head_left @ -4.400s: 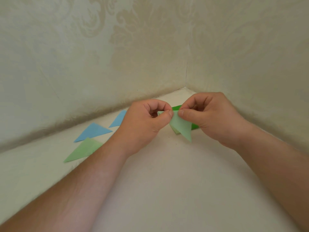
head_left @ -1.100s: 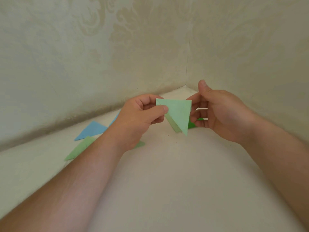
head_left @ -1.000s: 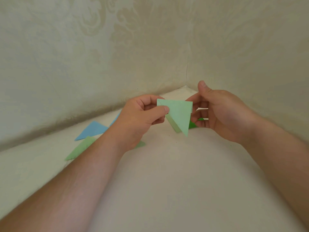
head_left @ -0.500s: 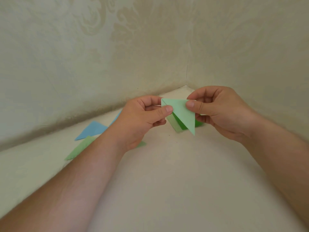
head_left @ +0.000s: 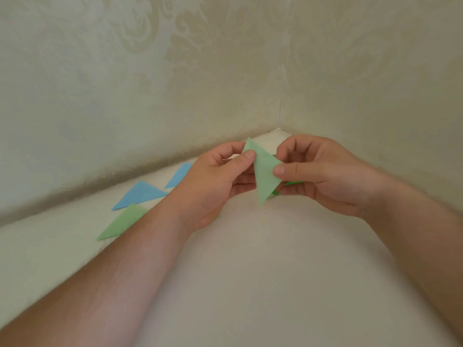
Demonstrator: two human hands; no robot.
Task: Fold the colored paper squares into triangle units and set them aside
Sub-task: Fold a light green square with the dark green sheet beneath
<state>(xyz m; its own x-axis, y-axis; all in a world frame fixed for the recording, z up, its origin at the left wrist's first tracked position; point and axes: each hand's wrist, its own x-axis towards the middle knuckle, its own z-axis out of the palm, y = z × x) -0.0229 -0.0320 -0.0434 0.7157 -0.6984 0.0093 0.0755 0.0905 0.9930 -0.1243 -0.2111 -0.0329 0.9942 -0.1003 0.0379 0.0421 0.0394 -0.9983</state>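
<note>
Patterned cream walls (head_left: 125,83) meet in a corner behind a pale surface (head_left: 250,284). Two bare forearms reach in from the bottom edge toward that corner. The left hand (head_left: 215,186) and right hand (head_left: 323,174) are raised above the surface, close together, and between them they hold a light green triangle (head_left: 264,174) of folded paper. The left thumb and curled fingers pinch its upper left edge; the right thumb and fingers pinch its right corner. Its long point hangs down, clear of the surface. On the surface to the left, well apart from the held piece, lie folded triangles: a green triangle (head_left: 120,224) nearest, partly under the left forearm, a blue triangle (head_left: 140,195) just behind it, and a second blue one (head_left: 179,175) farther back, partly hidden by the left hand. A dark green scrap (head_left: 293,183) peeks from behind the right fingers.
</note>
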